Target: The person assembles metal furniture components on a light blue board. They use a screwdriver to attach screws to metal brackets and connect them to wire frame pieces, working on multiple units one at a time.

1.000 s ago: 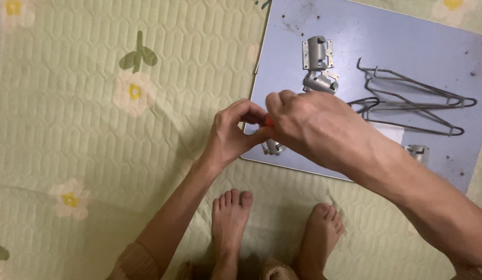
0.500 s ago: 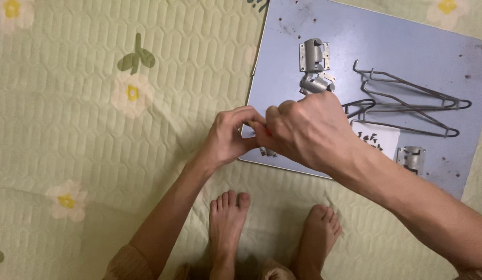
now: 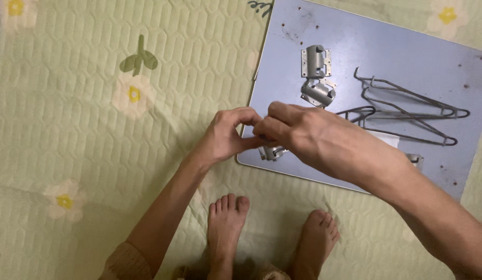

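Your left hand and right hand are meeting fingertip to fingertip over the near left corner of the pale blue board, pinching something too small and too covered to make out. Just beneath your fingers a small grey metal bracket is lying flat on the board's corner, mostly hidden under your right hand, with only its lower edge peeking out near the board's rim.

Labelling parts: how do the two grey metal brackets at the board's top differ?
The upper grey metal bracket lies square to the pale blue board, flat plate showing; the lower grey metal bracket sits skewed, nearer the hands. They lie close together; contact unclear. Both are grey metal, similar in size.
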